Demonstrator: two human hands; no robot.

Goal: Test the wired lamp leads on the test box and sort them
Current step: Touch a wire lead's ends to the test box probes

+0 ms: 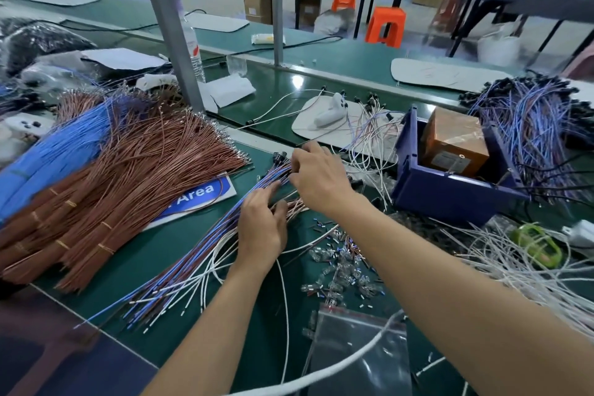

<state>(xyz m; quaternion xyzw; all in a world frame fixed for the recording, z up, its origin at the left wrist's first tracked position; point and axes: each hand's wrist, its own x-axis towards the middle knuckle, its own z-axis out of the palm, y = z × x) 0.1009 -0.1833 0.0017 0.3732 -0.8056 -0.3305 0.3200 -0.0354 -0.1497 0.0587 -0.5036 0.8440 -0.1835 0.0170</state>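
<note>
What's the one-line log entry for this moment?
left hand: rests on wire bundle | right hand: pinches its far end | blue bin: untouched

I see an orange stool [385, 26] beyond the bench [160, 251], a water bottle [196, 55] beside a grey post [167, 26], a clear bag [347, 357] nearby.

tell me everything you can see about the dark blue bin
The dark blue bin looks like moulded plastic, open-topped, with a taller post at its far-left corner. It stands on the green mat and holds a brown box wrapped in glossy tape. Loose white leads lie against its left side; black wires run past its right rim.
</note>
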